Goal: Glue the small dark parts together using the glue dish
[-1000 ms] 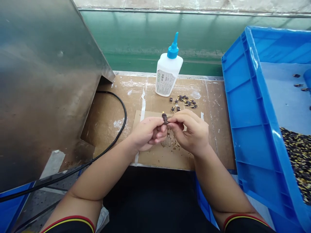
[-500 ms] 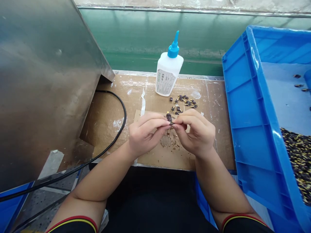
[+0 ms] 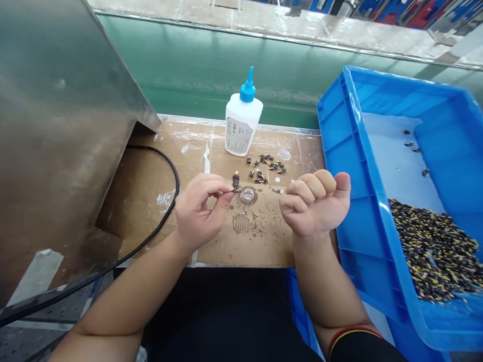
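Left hand point(image 3: 204, 211) pinches small, dark, yellow-topped figurine point(image 3: 236, 181); cardboard point(image 3: 264, 252) stained, speckled.

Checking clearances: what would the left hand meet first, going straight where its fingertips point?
The left hand, pinching a small dark piece, would likely first reach the round shiny patch just rightward, though it may pass above; depth is unclear.

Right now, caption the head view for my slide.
Left hand pinching a small dark part, white bottle behind, right hand curled near blue bin.
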`<state>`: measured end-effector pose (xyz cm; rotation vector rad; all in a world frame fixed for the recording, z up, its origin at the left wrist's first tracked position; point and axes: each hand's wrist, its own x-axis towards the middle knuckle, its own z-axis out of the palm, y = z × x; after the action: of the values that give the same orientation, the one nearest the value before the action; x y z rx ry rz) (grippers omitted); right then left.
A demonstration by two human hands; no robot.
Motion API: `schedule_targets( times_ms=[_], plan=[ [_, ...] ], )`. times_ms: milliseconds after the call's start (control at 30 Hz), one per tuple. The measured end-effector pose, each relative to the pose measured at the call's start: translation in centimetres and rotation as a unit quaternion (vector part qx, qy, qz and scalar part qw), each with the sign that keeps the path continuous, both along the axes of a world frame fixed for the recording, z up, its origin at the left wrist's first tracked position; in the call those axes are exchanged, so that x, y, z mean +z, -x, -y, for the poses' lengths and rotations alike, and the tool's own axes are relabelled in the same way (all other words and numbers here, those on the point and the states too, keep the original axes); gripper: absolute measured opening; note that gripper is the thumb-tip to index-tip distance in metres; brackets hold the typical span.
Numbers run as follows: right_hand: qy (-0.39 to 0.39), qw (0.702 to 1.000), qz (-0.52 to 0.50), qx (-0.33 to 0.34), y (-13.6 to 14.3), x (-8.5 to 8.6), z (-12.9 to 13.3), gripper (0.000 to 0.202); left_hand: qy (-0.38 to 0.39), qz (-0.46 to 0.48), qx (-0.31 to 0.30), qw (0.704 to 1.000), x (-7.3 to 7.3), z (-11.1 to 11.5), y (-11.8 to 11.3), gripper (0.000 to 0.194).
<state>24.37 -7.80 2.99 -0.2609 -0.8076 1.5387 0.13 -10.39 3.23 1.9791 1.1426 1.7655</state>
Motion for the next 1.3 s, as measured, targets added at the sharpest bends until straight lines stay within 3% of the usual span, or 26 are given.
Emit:
schedule_targets(
  times_ms=[200, 300, 367, 467, 533, 600, 667, 700, 767, 867, 967, 1067, 1200, 1267, 1300],
  plan=[
    [-0.045, 0.994, -0.05, 0.088, 0.4, -0.4, 0.9, 0.039, -0.007, -0.006, 0.003, 1.0, -0.1, 0.1, 0.0, 0.013],
    [-0.084, 0.992, -0.033, 0.088, 0.6, -0.1, 0.5, 0.038, -0.005, -0.007, 0.001, 1.0, -0.3, 0.1, 0.0, 0.013],
    [-0.098, 0.994, 0.011, 0.034, 0.4, 0.7, 0.2, 0.041, -0.004, -0.004, 0.0, 1.0, -0.4, 0.0, 0.1, 0.014],
    [-0.085, 0.977, 0.195, -0.031, -0.8, 3.2, 1.0, 0.045, -0.005, 0.0, 0.003, 1.0, -0.5, -0.1, 0.2, 0.014],
    [-0.049, 0.94, 0.328, -0.077, -1.4, 4.9, 2.7, 0.044, -0.004, 0.001, 0.008, 1.0, -0.5, -0.2, 0.3, 0.013],
    [-0.088, 0.896, 0.373, -0.226, -1.5, 5.7, 4.6, 0.046, -0.005, 0.007, 0.01, 1.0, -0.4, -0.3, 0.3, 0.013],
    [-0.149, 0.844, 0.408, -0.313, -1.1, 5.4, 5.9, 0.048, -0.008, 0.019, 0.003, 1.0, -0.2, -0.3, 0.2, 0.013],
    [-0.16, 0.831, 0.429, -0.316, -1.0, 4.9, 6.3, 0.049, -0.01, 0.026, -0.004, 1.0, -0.1, -0.3, 0.2, 0.014],
    [-0.105, 0.849, 0.428, -0.292, -1.1, 3.8, 6.7, 0.049, -0.008, 0.036, -0.012, 0.999, -0.1, -0.2, 0.2, 0.014],
    [0.063, 0.909, 0.306, -0.278, -2.2, 2.5, 7.0, 0.05, -0.007, 0.032, -0.016, 0.999, -0.2, -0.2, 0.2, 0.012],
    [0.193, 0.934, 0.254, -0.161, -3.0, 1.0, 7.6, 0.058, -0.001, 0.034, -0.017, 0.999, -0.4, -0.3, 0.2, 0.008],
    [0.292, 0.896, 0.331, -0.049, -3.2, -0.9, 8.8, 0.061, 0.005, 0.042, -0.015, 0.999, -0.5, -0.3, 0.1, 0.006],
    [0.302, 0.847, 0.438, -0.013, -4.2, -1.5, 11.4, 0.061, 0.0, 0.038, -0.018, 0.999, -0.5, -0.3, 0.0, 0.007],
    [0.288, 0.849, 0.442, 0.032, -5.2, -0.6, 12.6, 0.06, -0.001, 0.036, -0.017, 0.999, -0.4, -0.3, 0.1, 0.007],
    [0.27, 0.866, 0.419, 0.049, -5.7, 0.0, 13.1, 0.06, -0.001, 0.036, -0.016, 0.999, -0.4, -0.3, 0.1, 0.007]
  ],
)
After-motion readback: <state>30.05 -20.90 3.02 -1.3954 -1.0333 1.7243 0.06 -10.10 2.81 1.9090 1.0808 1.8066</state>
